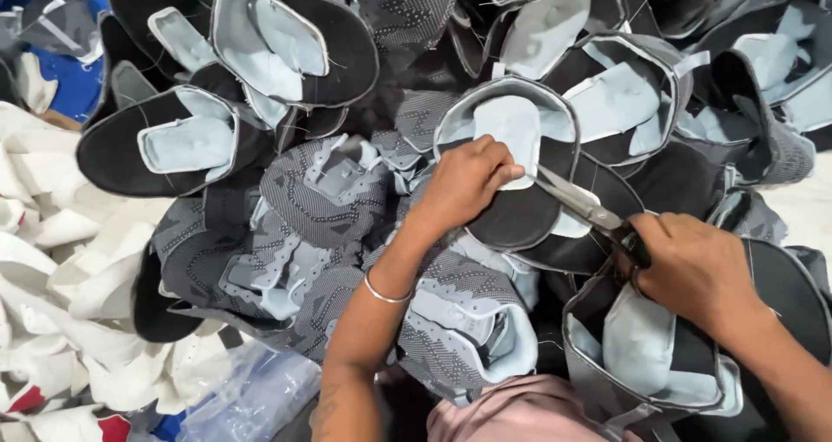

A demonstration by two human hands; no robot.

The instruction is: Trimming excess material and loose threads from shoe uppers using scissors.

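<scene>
Closed around the handles of a pair of scissors (582, 204), the right hand (693, 269) points the blades up and to the left at the pale blue tongue (513, 139) of a grey and black shoe upper (511, 160), while the left hand (464, 182), a thin bangle (386, 293) on its wrist, pinches that tongue between fingers and thumb just beside the blade tips. Around and beyond this upper lies a heap of similar patterned grey uppers (329, 191) with pale blue linings, and white fabric pieces (61, 260) are piled at the left edge.
</scene>
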